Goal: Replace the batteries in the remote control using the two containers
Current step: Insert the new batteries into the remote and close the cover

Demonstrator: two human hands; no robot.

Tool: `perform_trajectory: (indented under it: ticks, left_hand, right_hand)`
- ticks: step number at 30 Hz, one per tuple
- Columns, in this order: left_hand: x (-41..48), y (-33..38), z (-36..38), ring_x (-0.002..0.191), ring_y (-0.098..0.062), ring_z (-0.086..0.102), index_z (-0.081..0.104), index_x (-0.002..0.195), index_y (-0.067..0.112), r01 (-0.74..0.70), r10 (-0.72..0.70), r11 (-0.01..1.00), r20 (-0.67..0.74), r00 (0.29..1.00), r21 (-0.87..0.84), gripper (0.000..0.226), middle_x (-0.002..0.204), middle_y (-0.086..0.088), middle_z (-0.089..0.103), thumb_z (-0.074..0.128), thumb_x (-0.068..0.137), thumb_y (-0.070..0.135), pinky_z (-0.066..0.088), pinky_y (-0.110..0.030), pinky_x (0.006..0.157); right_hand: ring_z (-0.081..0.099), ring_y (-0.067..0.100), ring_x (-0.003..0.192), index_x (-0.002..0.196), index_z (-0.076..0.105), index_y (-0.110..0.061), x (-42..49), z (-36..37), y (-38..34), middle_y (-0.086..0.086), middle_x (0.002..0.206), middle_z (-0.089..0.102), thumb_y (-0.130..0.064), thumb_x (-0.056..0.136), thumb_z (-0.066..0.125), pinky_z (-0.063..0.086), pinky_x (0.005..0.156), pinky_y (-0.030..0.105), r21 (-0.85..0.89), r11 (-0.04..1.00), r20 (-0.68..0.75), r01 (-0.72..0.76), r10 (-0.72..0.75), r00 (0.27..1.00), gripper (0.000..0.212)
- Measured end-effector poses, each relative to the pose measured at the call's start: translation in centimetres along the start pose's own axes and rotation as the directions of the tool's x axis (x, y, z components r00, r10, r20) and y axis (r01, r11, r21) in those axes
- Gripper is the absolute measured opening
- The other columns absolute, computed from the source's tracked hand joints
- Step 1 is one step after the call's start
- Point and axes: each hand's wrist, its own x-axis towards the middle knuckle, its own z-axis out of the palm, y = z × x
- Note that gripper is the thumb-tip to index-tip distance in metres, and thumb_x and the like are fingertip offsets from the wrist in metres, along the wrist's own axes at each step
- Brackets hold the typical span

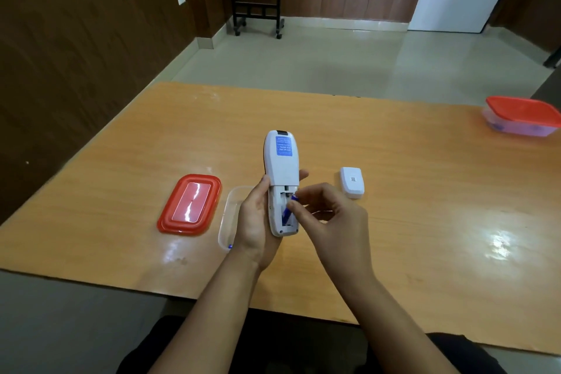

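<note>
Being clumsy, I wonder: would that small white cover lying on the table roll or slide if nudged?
The cover lies flat, so it would probably slide, not roll. The table looks glossy, so likely easily. Small plastic: probably light.

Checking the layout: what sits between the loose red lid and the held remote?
In the head view, the open clear container, partly hidden by the left hand, a blue battery at its near end.

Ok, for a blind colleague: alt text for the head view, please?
A left hand holds a white remote control with its battery bay open, while the right hand pinches a blue battery tilted in the bay. On the table lie its cover, an open clear container beside a red lid, and a closed container far right.
</note>
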Motion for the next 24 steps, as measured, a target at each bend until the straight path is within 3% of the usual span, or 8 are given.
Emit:
perform_trajectory:
  ticks: [3,7,11,14,16,20,22,24]
  left_hand:
    - [0.0,0.0,-0.2,0.112,-0.025,0.059,0.051,0.135,0.019,-0.001,0.001,1.000,-0.014,1.000,-0.004,0.047,0.128,-0.011,0.064,0.026,0.100,0.036,0.046,-0.039,0.088]
    - [0.2,-0.1,-0.8,0.117,-0.025,0.058,0.050,0.136,0.021,-0.001,0.001,1.000,-0.022,1.000,-0.009,0.047,0.126,-0.010,0.065,0.026,0.100,0.038,0.040,-0.044,0.100]
    - [0.1,-0.1,-1.2,0.115,-0.027,0.056,0.050,0.136,0.019,0.012,-0.014,0.998,-0.025,1.000,-0.056,0.047,0.125,-0.012,0.065,0.026,0.100,0.037,0.038,-0.044,0.103]
    - [0.1,0.4,-1.8,0.100,-0.022,0.058,0.054,0.132,0.018,-0.009,0.006,0.998,-0.041,0.999,-0.068,0.046,0.121,-0.012,0.066,0.028,0.100,0.037,0.042,-0.038,0.093]
    - [0.1,0.9,-2.4,0.088,-0.016,0.058,0.054,0.132,0.017,-0.037,0.036,0.999,-0.043,0.998,-0.036,0.046,0.121,-0.011,0.066,0.028,0.100,0.037,0.044,-0.032,0.083]
    - [-0.2,3.2,-4.0,0.077,-0.012,0.059,0.059,0.126,0.016,-0.123,0.114,0.991,-0.129,0.985,-0.057,0.045,0.113,-0.009,0.069,0.028,0.100,0.036,0.048,-0.025,0.067]
    - [-0.1,4.5,-5.4,0.070,-0.011,0.059,0.056,0.129,0.015,-0.198,0.168,0.973,-0.230,0.958,-0.115,0.044,0.108,-0.011,0.069,0.029,0.099,0.034,0.048,-0.021,0.057]
    - [-0.1,5.5,-6.6,0.068,-0.014,0.058,0.058,0.126,0.017,-0.256,0.195,0.953,-0.322,0.927,-0.159,0.042,0.108,-0.015,0.069,0.031,0.098,0.032,0.047,-0.024,0.057]
  right_hand:
    - [0.060,0.007,0.086,0.099,0.069,-0.029,0.0,0.2,0.7,-0.016,0.092,0.064,-0.017,0.086,0.064,0.049,0.068,0.022,-0.244,0.961,0.038,0.132,-0.127,0.991,0.018]
    - [0.048,0.011,0.097,0.107,0.070,-0.029,0.0,0.6,0.9,-0.013,0.097,0.050,0.008,0.078,0.053,0.037,0.075,0.010,-0.350,0.913,0.060,0.208,-0.200,0.978,0.050]
    - [0.048,0.019,0.098,0.114,0.067,-0.033,-0.6,1.4,1.3,-0.009,0.097,0.048,0.011,0.068,0.052,0.044,0.077,0.032,-0.484,0.842,0.064,0.238,-0.236,0.970,0.065]
    - [0.049,0.023,0.102,0.124,0.060,-0.037,-1.2,1.8,1.5,-0.002,0.104,0.054,0.008,0.068,0.054,0.043,0.078,0.036,-0.595,0.752,0.144,0.283,-0.247,0.958,0.072]
    - [0.044,0.020,0.108,0.129,0.053,-0.042,-1.2,1.8,1.3,-0.005,0.110,0.048,0.006,0.071,0.051,0.037,0.084,0.031,-0.576,0.764,0.187,0.291,-0.223,0.957,0.075]
    - [0.042,0.007,0.102,0.129,0.052,-0.041,-1.0,1.4,0.6,-0.013,0.103,0.046,-0.003,0.084,0.050,0.035,0.081,0.013,-0.344,0.923,0.132,0.172,-0.134,0.982,0.059]
    - [0.047,0.007,0.099,0.119,0.060,-0.037,-0.4,1.7,0.7,-0.014,0.099,0.053,-0.015,0.090,0.050,0.037,0.073,0.013,-0.378,0.916,0.177,0.138,-0.075,0.981,0.038]
    - [0.052,0.011,0.097,0.109,0.066,-0.034,0.8,3.0,0.7,-0.014,0.099,0.059,-0.027,0.091,0.049,0.042,0.072,0.024,-0.500,0.856,0.306,0.132,0.032,0.951,0.025]
